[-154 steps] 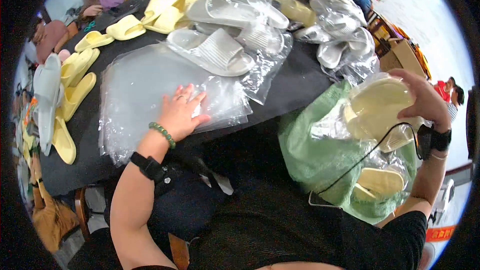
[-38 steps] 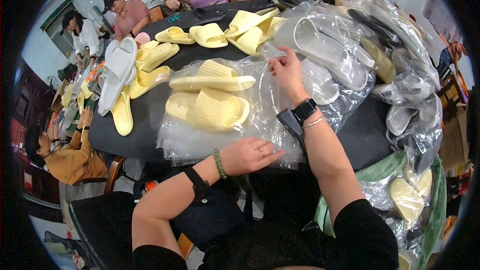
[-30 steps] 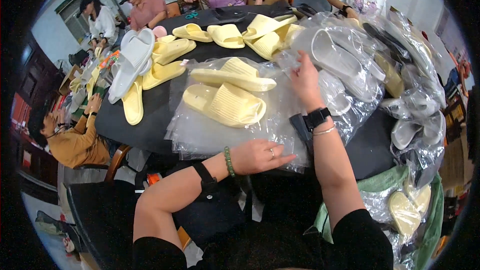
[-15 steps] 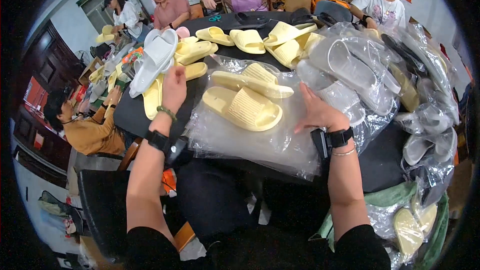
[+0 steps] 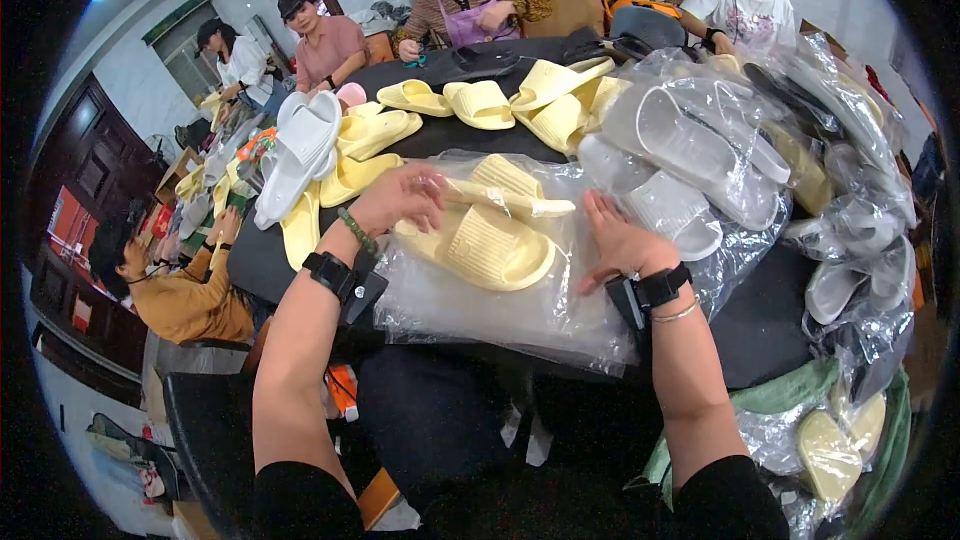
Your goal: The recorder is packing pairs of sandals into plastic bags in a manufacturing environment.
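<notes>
A pair of pale yellow slippers lies on a stack of clear plastic bags [image 5: 480, 315] in front of me. The nearer slipper [image 5: 505, 250] rests sole down, its toe opening to the right. Behind it the other slipper [image 5: 510, 180] leans on its side against it. My left hand [image 5: 400, 202] is over the heel ends, its fingers loosely bent and apart, holding nothing I can see; it hides part of both heels. To the right of the pair my right hand [image 5: 630, 248] lies on the plastic with fingers spread, empty.
Loose yellow slippers [image 5: 480, 105] line the black table's far side, and white slippers [image 5: 298, 155] are stacked at left. Bagged grey slippers [image 5: 690, 130] pile up at right. A green sack [image 5: 800, 392] with bagged slippers stands lower right. Several people sit around.
My left hand has moved from beside the white slippers rightward to the yellow pair's heels. My right hand stays by the pair, and the whole view has shifted slightly.
</notes>
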Demonstrator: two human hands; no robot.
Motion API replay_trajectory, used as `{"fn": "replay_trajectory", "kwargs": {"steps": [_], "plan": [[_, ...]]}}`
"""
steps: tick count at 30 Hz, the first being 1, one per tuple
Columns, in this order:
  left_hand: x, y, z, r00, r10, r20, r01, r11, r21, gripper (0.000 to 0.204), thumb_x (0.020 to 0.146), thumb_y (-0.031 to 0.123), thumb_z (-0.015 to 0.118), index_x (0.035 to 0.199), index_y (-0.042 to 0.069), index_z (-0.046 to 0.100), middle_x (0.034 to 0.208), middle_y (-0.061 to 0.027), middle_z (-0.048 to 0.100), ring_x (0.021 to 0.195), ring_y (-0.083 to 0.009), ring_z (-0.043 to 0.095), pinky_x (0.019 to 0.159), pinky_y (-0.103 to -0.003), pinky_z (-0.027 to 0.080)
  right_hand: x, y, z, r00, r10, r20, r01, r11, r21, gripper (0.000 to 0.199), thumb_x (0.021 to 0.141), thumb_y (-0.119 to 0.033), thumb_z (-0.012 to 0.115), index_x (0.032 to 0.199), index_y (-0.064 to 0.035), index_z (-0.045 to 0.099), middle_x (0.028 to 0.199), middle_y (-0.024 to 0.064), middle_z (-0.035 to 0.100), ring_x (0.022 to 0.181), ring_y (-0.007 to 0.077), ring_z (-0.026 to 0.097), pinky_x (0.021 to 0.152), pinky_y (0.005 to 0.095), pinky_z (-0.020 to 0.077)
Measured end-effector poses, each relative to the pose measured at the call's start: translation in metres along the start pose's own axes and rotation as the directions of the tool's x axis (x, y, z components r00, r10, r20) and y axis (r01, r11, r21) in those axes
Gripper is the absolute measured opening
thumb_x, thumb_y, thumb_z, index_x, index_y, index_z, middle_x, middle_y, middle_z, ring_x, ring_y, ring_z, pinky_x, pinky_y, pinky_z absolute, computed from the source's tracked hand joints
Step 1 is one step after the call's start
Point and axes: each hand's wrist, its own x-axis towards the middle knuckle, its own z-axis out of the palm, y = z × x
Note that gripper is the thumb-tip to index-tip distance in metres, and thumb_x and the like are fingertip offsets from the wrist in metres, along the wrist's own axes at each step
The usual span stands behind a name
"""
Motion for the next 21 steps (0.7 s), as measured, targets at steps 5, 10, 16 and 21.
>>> {"fn": "replay_trajectory", "kwargs": {"steps": [5,10,16,21], "plan": [[0.028,0.012,-0.007,0.781,0.604,0.157,-0.441,0.356,0.824,0.077,0.064,0.024,0.087,0.131,0.005,0.054,0.106,-0.0106,0.062,0.101,-0.0285,0.058,0.087,-0.039,0.048,0.0,0.006,0.005,1.0,0.016,0.011,-0.016,1.0,-0.004,0.148,0.044,-0.039,0.095,0.151,0.0062,0.003,0.158,0.0275,0.012,0.148,0.0366,0.011,0.121,0.0377,0.016],[0.039,-0.006,-0.001,0.844,0.536,0.014,-0.327,0.493,0.806,0.061,0.06,0.034,0.089,0.107,0.005,0.063,0.103,-0.0115,0.061,0.092,-0.0318,0.057,0.08,-0.04,0.046,0.0,0.016,0.011,0.998,-0.052,-0.021,0.052,0.999,-0.01,0.146,0.046,-0.042,0.094,0.151,0.0059,0.004,0.157,0.0279,0.013,0.148,0.0382,0.012,0.12,0.0379,0.0161],[0.033,-0.021,0.013,0.943,0.322,-0.083,-0.099,0.51,0.854,0.054,0.067,0.031,0.087,0.098,0.004,0.052,0.08,-0.0082,0.064,0.069,-0.022,0.061,0.061,-0.033,0.047,0.002,0.01,0.009,1.0,0.003,0.013,-0.002,1.0,-0.024,0.145,0.047,-0.043,0.093,0.151,0.0036,0.004,0.158,0.0273,0.012,0.148,0.0379,0.011,0.121,0.0395,0.0144],[0.028,-0.018,0.047,0.993,-0.098,-0.068,0.104,0.989,0.103,0.062,0.079,-0.001,0.075,0.125,0.01,0.035,0.087,-0.0079,0.063,0.077,-0.0135,0.065,0.064,-0.024,0.05,0.0,0.014,0.011,1.0,0.012,0.014,-0.011,1.0,-0.023,0.146,0.047,-0.044,0.093,0.152,0.0016,0.004,0.158,0.0273,0.013,0.148,0.0382,0.011,0.121,0.0408,0.0132]]}}
